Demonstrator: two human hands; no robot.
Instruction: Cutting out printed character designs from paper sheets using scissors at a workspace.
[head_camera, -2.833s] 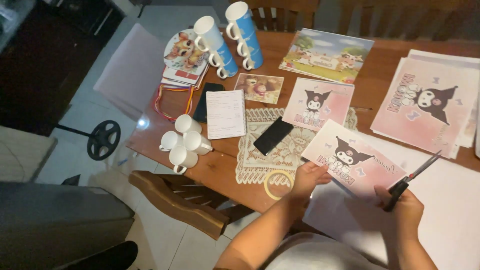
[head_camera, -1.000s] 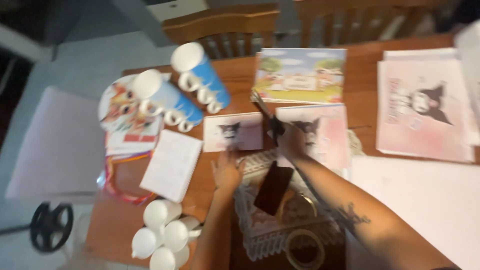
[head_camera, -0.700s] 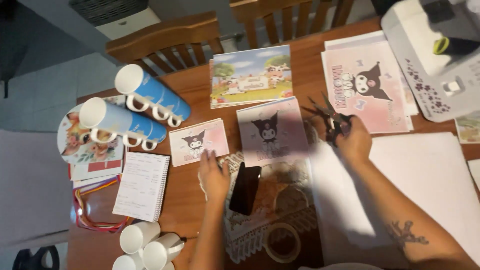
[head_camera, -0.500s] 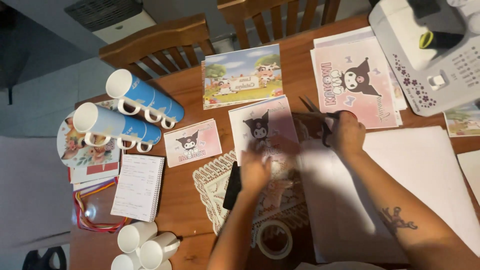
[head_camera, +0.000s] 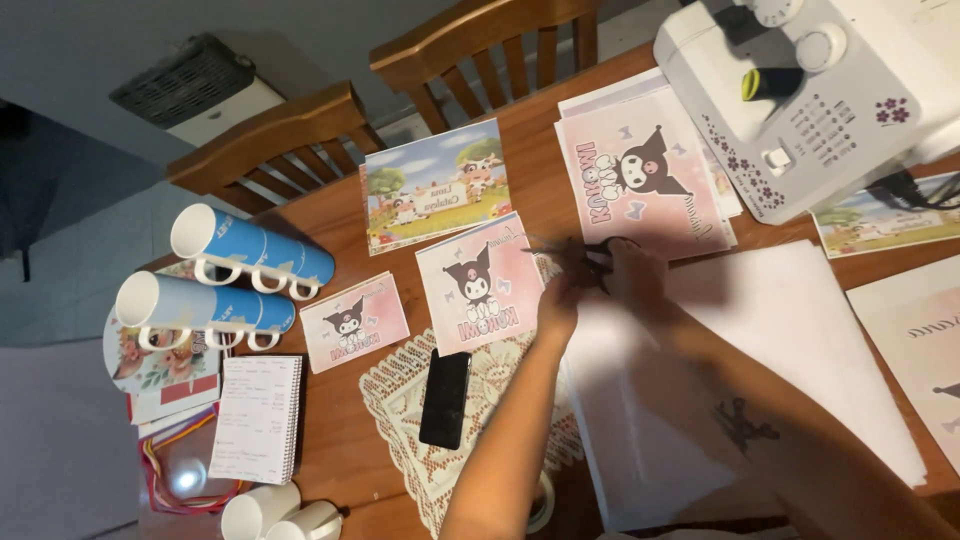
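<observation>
The right hand's (head_camera: 636, 282) fingers are closing around dark-handled metal scissors (head_camera: 592, 250), while the left hand's (head_camera: 560, 300) fingers are pinching the pink cartoon-print paper sheet's (head_camera: 478, 282) edge, lying on the brown wooden worktop (head_camera: 525, 125) beside a black phone (head_camera: 445, 398)
</observation>
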